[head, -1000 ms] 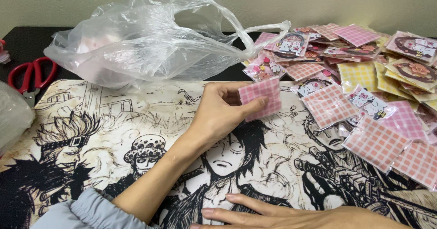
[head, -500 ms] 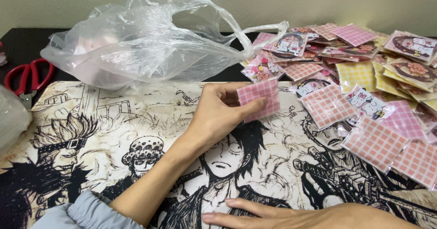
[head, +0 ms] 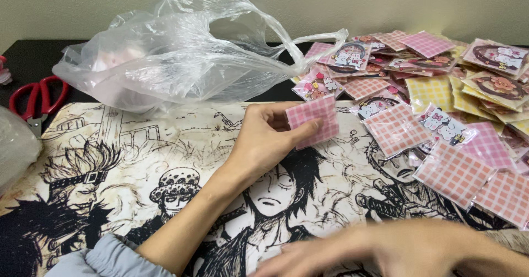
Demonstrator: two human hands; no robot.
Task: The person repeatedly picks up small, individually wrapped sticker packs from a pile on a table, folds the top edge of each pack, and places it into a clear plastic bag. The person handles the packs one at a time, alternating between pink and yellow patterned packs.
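My left hand (head: 264,139) holds a small pink checked packet (head: 315,119) by its lower edge, lifted a little above the printed mat (head: 138,161). Thumb and fingers pinch the packet. My right hand (head: 380,250) lies low at the bottom of the view, blurred, fingers stretched to the left over the mat, with nothing seen in it. A heap of similar packets (head: 441,101), pink, yellow and picture-printed, spreads over the right side of the table.
A crumpled clear plastic bag (head: 182,56) with something pale inside sits behind the mat. Red-handled scissors (head: 38,101) lie at the far left on the black table. Another clear bag edge (head: 16,145) shows at the left.
My right hand has slid to the right along the bottom edge and is blurred. The left hand with the pink packet has stayed nearly still.
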